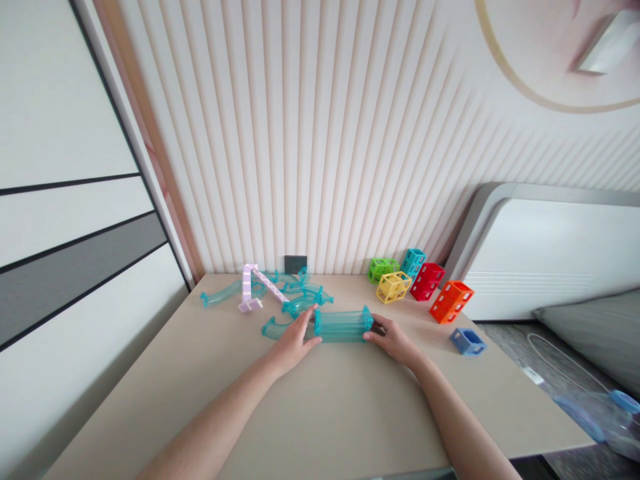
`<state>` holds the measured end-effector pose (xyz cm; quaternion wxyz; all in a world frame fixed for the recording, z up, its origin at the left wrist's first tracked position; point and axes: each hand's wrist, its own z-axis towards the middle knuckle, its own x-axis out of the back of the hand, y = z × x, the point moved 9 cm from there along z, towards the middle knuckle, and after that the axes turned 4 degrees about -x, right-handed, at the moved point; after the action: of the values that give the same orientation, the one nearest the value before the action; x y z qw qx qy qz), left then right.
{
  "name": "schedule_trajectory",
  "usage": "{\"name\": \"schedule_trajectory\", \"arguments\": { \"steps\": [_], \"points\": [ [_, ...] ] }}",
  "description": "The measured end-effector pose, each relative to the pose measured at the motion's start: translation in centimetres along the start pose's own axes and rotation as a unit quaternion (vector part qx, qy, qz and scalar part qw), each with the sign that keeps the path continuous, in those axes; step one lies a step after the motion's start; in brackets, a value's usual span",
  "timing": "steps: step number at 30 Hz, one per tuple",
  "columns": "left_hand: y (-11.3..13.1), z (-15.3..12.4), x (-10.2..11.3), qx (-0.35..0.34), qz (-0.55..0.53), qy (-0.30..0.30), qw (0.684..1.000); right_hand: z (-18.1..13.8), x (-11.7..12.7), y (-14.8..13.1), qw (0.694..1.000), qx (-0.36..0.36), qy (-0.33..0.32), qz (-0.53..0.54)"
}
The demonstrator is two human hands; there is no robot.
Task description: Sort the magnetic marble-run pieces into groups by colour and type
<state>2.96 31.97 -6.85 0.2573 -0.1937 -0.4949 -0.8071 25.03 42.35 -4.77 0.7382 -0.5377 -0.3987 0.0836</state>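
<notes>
A small pile of straight, see-through teal tubes (343,324) lies across the middle of the table. My left hand (294,341) grips its left end, thumb in front and fingers behind. At the opposite end my right hand (393,338) has its thumb and fingers closed around the tube ends. How many tubes are in the pile I cannot tell. Just left of my left hand lies a curved teal tube (274,329). Behind it are several more curved teal tubes (300,303), partly overlapping, and a long pale purple strip piece (247,285) with a slanting arm.
Open-frame blocks stand at the right: green (383,269), yellow (394,287), teal (413,264), red (427,281), orange (451,301) and blue (468,341). A black socket (295,265) is on the ribbed wall behind the table (320,413). A bed headboard (550,253) stands beyond the right edge.
</notes>
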Motion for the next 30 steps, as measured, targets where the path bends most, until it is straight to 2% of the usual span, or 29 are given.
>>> {"name": "schedule_trajectory", "arguments": {
  "steps": [26,30],
  "points": [
    [0.1,-0.2,-0.3,-0.011,0.041,-0.003,0.999,-0.1,-0.4,0.0,0.999,0.013,-0.027,0.043],
    [0.8,-0.2,-0.1,-0.024,0.034,0.003,0.999,-0.3,0.2,0.2,0.999,0.020,-0.005,0.037]
  ]
}}
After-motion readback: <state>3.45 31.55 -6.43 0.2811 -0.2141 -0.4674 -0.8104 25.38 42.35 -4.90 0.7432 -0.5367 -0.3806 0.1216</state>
